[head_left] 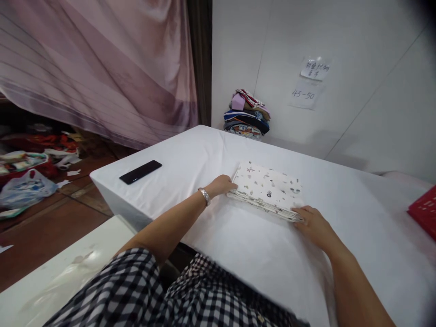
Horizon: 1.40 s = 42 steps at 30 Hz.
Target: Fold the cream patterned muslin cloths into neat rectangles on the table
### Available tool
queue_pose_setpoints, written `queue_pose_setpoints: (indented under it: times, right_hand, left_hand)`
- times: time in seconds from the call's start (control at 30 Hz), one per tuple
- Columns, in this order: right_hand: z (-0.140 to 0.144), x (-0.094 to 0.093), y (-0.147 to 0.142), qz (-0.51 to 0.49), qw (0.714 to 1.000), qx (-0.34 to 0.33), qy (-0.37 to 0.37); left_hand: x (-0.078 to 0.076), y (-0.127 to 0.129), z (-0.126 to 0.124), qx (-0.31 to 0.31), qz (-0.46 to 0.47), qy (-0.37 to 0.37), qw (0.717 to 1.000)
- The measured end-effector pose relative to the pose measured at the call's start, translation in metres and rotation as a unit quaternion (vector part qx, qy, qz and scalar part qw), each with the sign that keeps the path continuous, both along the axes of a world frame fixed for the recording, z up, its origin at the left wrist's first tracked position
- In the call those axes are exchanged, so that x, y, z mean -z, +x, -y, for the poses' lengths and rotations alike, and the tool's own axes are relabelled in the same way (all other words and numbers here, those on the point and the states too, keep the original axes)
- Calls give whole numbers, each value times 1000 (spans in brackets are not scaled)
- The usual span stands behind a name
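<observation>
Nearest, checked sleeves. Then both hands flat on the folded cloth [266,190] mid-desk [245,254]: left hand [222,185] at its left edge, right hand [315,225] at its near-right corner, fingers spread. Risk: layers sliding askew under uneven pressure. Farther: phone [140,171], stacked clothes [248,113].
</observation>
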State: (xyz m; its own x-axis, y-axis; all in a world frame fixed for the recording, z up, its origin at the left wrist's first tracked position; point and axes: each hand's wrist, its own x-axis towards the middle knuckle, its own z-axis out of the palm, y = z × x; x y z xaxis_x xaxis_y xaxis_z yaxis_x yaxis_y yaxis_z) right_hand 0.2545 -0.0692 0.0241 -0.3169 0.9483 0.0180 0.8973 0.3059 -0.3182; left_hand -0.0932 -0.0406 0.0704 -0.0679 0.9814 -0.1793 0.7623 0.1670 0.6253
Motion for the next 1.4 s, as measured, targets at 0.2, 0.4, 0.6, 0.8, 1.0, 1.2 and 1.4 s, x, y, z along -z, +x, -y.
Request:
queue_pose_setpoints:
  times: [0.2, 0.4, 0.6, 0.8, 1.0, 1.2, 1.4]
  right_hand:
    - [0, 1, 0, -12, 1000, -1, -4]
    - [-4, 3, 4, -14, 1000, -8, 3]
    - [-5, 1, 5, -17, 1000, -15, -9]
    - [-5, 2, 4, -19, 1000, -9, -5]
    - [-6, 4, 5, -21, 1000, -11, -8]
    - [-4, 1, 3, -20, 1000, -5, -7]
    - [-4, 1, 3, -28, 999, -17, -5]
  left_hand:
    - [-5, 2, -4, -1, 45, -12, 999]
    - [0, -4, 0, 1, 132, -49, 990]
    - [4, -10, 0, 1, 101, -70, 992]
    - [8, -7, -2, 8, 85, -71, 994]
    - [-4, -2, -5, 25, 84, -75, 993]
    - [-16, -3, -14, 20, 146, -50, 988]
    - [-10, -2, -7, 1, 141, -68, 988]
